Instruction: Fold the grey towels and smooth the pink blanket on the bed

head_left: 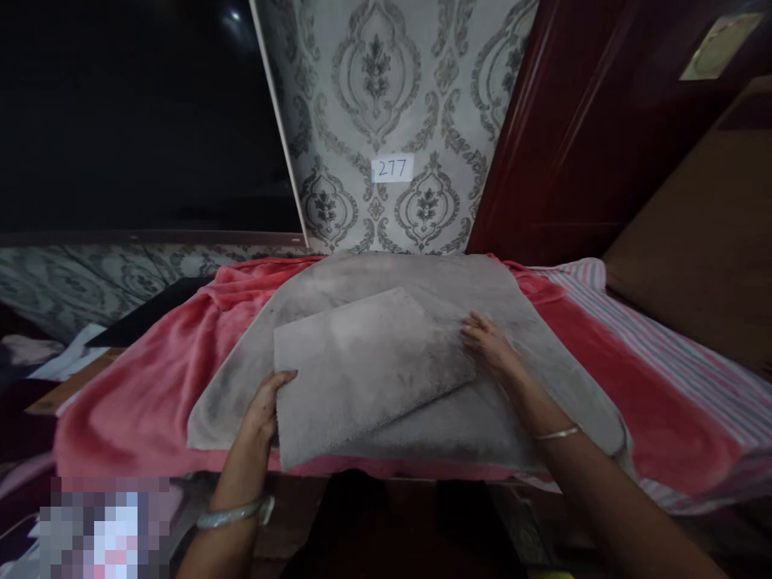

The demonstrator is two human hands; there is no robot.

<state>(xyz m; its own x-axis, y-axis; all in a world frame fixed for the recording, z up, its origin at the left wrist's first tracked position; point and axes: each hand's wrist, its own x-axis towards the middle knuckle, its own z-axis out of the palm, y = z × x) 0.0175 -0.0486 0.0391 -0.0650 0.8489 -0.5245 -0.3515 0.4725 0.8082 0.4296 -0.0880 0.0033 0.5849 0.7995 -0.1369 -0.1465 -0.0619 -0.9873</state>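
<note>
A flat, rectangular grey plush cloth is tilted over a larger grey plush blanket. My left hand grips its left edge, thumb on top and the other fingers hidden underneath. At the right end of the cloth is my right hand, its fingers stretched out and slightly apart. Whether those fingertips touch the cloth or the blanket behind it, I cannot tell. The underside of the cloth is out of sight.
Beneath the grey blanket lies a red-pink blanket, with a striped cloth at right. Behind stand a patterned wall with a paper label, a large dark screen and a dark red door. A brown panel rises at right.
</note>
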